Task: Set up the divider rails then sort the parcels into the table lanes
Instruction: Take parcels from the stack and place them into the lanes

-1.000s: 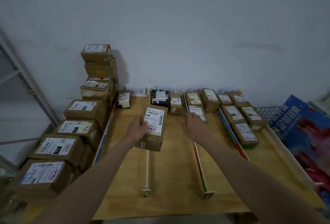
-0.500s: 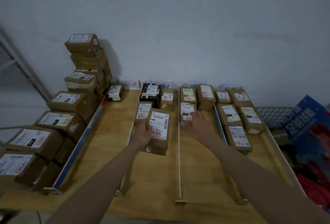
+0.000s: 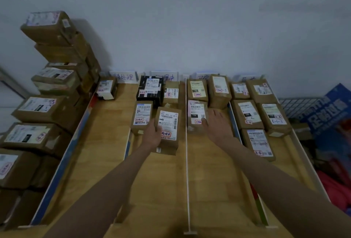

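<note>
- My left hand point(image 3: 152, 136) grips a brown parcel point(image 3: 168, 129) by its left edge, with the thumb on the white label; the parcel is in the second lane from the left, and I cannot tell if it rests on the table point(image 3: 106, 142) or is a little above it.
- Just beside this parcel, on its left, another labelled parcel point(image 3: 142, 117) lies in the same lane, and behind them are a black box point(image 3: 150, 90) and a small brown box point(image 3: 171, 93).
- My right hand point(image 3: 218, 125) is flat with straight fingers; it holds nothing and lies on the near right corner of a parcel point(image 3: 196, 116) in the third lane.
- A thin white rail point(image 3: 186, 161) runs between my two arms and separates these two lanes (it goes from the wall to the near table edge).
- Behind the parcel under my right hand, two more boxes point(image 3: 197, 90) stand near the wall.
- In the right lane there are five parcels point(image 3: 247, 115), close together.
- The first lane has one small parcel point(image 3: 106, 88) at the far end, beside a handwritten paper sign point(image 3: 124, 77).
- At the left of the table, outside the blue and white rail point(image 3: 62, 163), many bigger cartons point(image 3: 38, 108) are stacked, the highest stack against the wall.
</note>
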Demonstrator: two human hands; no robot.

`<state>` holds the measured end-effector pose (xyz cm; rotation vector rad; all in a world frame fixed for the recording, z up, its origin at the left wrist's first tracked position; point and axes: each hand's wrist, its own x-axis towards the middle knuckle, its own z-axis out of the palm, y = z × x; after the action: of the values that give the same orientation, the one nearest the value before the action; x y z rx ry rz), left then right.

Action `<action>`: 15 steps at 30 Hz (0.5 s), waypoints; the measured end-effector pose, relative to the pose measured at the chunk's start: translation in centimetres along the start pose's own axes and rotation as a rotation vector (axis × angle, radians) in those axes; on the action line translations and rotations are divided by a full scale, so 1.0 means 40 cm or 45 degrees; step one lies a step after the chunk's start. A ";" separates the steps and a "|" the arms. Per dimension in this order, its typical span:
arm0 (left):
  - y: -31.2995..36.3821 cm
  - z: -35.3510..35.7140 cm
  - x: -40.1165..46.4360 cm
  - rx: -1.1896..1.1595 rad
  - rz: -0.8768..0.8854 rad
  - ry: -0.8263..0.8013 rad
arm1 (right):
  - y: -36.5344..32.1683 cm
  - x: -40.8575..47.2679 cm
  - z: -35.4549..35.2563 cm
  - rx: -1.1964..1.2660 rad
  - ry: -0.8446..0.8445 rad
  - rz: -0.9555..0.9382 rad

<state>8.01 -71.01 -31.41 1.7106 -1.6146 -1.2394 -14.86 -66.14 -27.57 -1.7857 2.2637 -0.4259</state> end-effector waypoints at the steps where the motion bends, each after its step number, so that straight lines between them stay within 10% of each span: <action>1: -0.001 0.008 0.025 -0.004 -0.001 0.000 | 0.003 0.022 0.007 -0.004 0.011 0.005; 15: -0.111 0.128 0.292 -0.009 -0.118 -0.028 | 0.094 0.165 0.135 0.065 0.033 0.067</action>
<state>4.74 -80.11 -40.85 1.7915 -1.5569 -1.3107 -17.92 -72.20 -33.95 -1.7021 2.2902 -0.4951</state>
